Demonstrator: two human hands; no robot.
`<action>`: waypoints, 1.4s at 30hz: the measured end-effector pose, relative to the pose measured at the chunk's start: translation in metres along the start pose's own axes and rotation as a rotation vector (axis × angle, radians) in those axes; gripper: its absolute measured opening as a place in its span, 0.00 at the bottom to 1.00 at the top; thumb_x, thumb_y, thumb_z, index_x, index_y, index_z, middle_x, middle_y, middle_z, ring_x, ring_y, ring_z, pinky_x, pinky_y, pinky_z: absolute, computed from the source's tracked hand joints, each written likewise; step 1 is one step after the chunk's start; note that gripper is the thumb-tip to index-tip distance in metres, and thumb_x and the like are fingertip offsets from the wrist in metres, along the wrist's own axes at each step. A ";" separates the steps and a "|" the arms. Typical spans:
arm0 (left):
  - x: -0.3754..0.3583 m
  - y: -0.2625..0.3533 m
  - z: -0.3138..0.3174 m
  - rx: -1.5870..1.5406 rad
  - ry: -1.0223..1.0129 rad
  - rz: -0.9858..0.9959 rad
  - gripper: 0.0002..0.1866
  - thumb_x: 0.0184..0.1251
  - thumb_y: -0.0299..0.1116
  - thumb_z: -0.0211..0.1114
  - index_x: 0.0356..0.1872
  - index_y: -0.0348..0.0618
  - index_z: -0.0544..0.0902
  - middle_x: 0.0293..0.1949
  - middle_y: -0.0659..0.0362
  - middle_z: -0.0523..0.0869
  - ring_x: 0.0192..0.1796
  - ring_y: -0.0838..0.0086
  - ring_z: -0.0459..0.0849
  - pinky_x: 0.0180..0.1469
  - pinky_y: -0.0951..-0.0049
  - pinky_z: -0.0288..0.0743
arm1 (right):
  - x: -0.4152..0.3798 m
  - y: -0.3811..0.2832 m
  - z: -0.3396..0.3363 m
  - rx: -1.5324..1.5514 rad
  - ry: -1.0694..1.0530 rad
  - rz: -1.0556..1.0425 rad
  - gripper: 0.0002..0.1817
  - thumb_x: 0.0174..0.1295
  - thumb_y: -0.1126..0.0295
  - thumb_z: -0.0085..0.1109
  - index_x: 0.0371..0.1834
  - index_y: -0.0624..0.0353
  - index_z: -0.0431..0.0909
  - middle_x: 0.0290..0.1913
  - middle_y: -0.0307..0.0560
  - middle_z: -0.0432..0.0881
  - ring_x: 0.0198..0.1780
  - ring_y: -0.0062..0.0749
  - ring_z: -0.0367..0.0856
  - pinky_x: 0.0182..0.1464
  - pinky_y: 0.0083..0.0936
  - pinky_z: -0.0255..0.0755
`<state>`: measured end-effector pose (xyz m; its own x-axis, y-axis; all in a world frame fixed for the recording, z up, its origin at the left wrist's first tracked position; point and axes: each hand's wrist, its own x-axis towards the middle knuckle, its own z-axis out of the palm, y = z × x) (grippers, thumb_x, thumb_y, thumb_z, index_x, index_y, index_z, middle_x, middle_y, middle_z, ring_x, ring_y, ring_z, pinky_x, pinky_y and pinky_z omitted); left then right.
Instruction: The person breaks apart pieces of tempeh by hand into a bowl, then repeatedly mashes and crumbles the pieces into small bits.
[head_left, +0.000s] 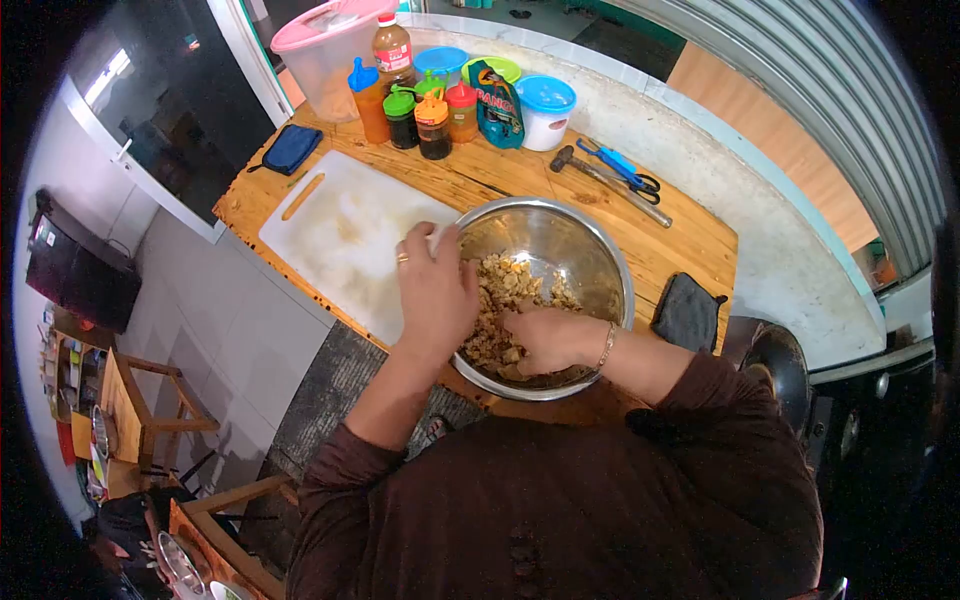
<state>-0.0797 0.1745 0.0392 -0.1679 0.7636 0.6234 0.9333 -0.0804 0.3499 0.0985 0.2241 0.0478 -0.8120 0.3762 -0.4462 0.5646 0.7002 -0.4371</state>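
A steel mixing bowl (590,232) stands on a wooden table (690,240) and holds a lumpy tan mixture (505,285). My left hand (435,290), with a ring on one finger, grips the bowl's near-left rim. My right hand (545,338), a bracelet at its wrist, is pressed into the mixture inside the bowl with the fingers curled in it.
A white cutting board (345,235) lies left of the bowl. Sauce bottles (415,105), a pouch (497,105), lidded tubs (545,108) and a large pink-lidded container (330,45) line the far edge. A mallet (605,183), blue scissors (625,168) and dark cloths (688,312) lie nearby.
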 end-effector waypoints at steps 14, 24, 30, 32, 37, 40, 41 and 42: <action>-0.020 0.010 0.009 -0.306 -0.331 0.032 0.04 0.58 0.25 0.64 0.32 0.38 0.84 0.34 0.48 0.81 0.40 0.50 0.81 0.45 0.55 0.76 | 0.019 -0.007 0.018 -0.419 -0.147 -0.099 0.13 0.56 0.66 0.59 0.32 0.65 0.87 0.37 0.60 0.87 0.39 0.51 0.87 0.44 0.41 0.81; -0.020 -0.001 0.005 -0.410 -0.313 -0.066 0.07 0.61 0.23 0.63 0.39 0.37 0.84 0.36 0.46 0.82 0.41 0.49 0.82 0.45 0.56 0.77 | 0.059 0.049 0.053 -0.141 0.013 -0.107 0.09 0.54 0.70 0.61 0.31 0.65 0.85 0.32 0.59 0.86 0.34 0.48 0.86 0.38 0.41 0.80; -0.018 0.002 0.004 -0.481 -0.352 -0.080 0.10 0.60 0.28 0.67 0.42 0.38 0.84 0.39 0.47 0.82 0.43 0.50 0.82 0.45 0.57 0.77 | 0.044 0.052 0.008 0.875 0.157 0.114 0.11 0.59 0.70 0.57 0.41 0.66 0.78 0.33 0.48 0.82 0.26 0.38 0.79 0.29 0.34 0.78; -0.015 0.012 -0.002 -0.518 -0.342 -0.069 0.15 0.58 0.30 0.71 0.46 0.38 0.84 0.42 0.47 0.83 0.45 0.51 0.83 0.47 0.59 0.78 | 0.028 0.032 -0.016 1.228 0.191 0.208 0.12 0.62 0.70 0.54 0.45 0.66 0.76 0.39 0.44 0.79 0.31 0.35 0.80 0.31 0.33 0.80; -0.016 0.015 0.008 -0.442 -0.297 0.055 0.22 0.52 0.32 0.75 0.50 0.37 0.83 0.44 0.47 0.82 0.49 0.51 0.82 0.50 0.60 0.77 | 0.024 0.040 -0.021 1.662 0.152 0.192 0.15 0.61 0.74 0.52 0.50 0.68 0.76 0.45 0.47 0.78 0.36 0.33 0.79 0.39 0.39 0.81; -0.019 0.011 0.013 -0.390 -0.321 0.078 0.24 0.51 0.30 0.75 0.51 0.37 0.83 0.43 0.47 0.82 0.47 0.51 0.82 0.48 0.61 0.78 | 0.035 0.052 -0.010 1.734 0.109 0.060 0.18 0.62 0.77 0.49 0.54 0.68 0.76 0.46 0.49 0.78 0.37 0.35 0.79 0.41 0.41 0.82; -0.019 0.009 0.014 -0.371 -0.328 0.092 0.24 0.50 0.29 0.75 0.51 0.37 0.83 0.43 0.47 0.82 0.46 0.51 0.83 0.48 0.61 0.78 | 0.038 0.054 -0.008 1.749 0.104 0.042 0.19 0.62 0.78 0.48 0.56 0.68 0.76 0.47 0.49 0.78 0.37 0.35 0.78 0.42 0.42 0.82; -0.019 0.008 0.016 -0.405 -0.348 0.046 0.23 0.51 0.29 0.74 0.51 0.37 0.83 0.43 0.46 0.82 0.46 0.51 0.83 0.48 0.60 0.78 | 0.038 0.054 -0.009 1.727 0.116 0.046 0.21 0.61 0.79 0.48 0.58 0.68 0.75 0.47 0.49 0.79 0.36 0.36 0.79 0.40 0.43 0.82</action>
<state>-0.0636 0.1701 0.0192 0.0499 0.9151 0.4001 0.7286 -0.3073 0.6121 0.0971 0.2816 0.0143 -0.7540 0.4678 -0.4611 0.0167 -0.6881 -0.7254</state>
